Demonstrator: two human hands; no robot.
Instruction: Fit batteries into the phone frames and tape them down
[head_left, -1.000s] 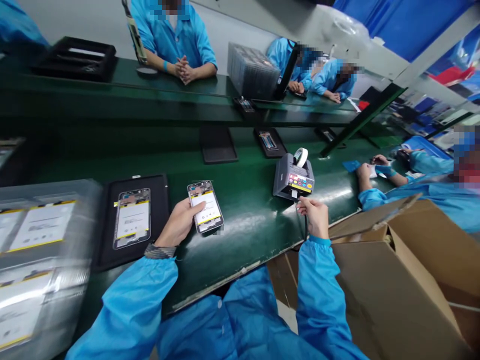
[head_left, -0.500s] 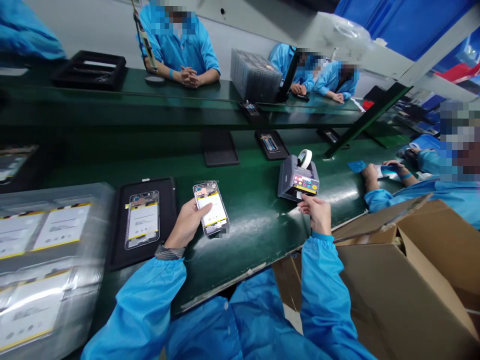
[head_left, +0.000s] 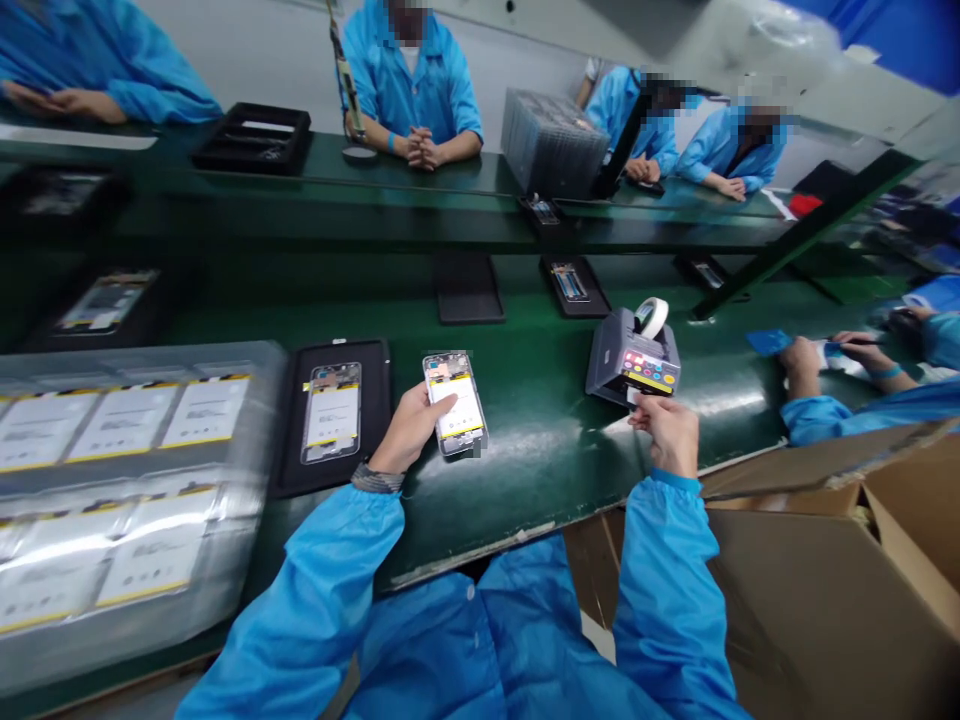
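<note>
Head view, left hand: my left hand point(head_left: 409, 428) clasps the opened phone point(head_left: 457, 408), thumb pressed on its white battery face, other fingers underneath.
Phone: tilted, above the green bench point(head_left: 525, 440), between black tray point(head_left: 376, 390) and tape dispenser point(head_left: 636, 352).
Right hand: my right hand point(head_left: 669, 435) has its fingertips bunched at the white tape end point(head_left: 634, 396); I cannot tell whether they pinch it.
Black tray: second opened phone point(head_left: 332, 418) lying inside.

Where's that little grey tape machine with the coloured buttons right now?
In the head view, the tape dispenser stands right of centre on the green bench, just beyond the fingertips of the person's right hand.
</note>
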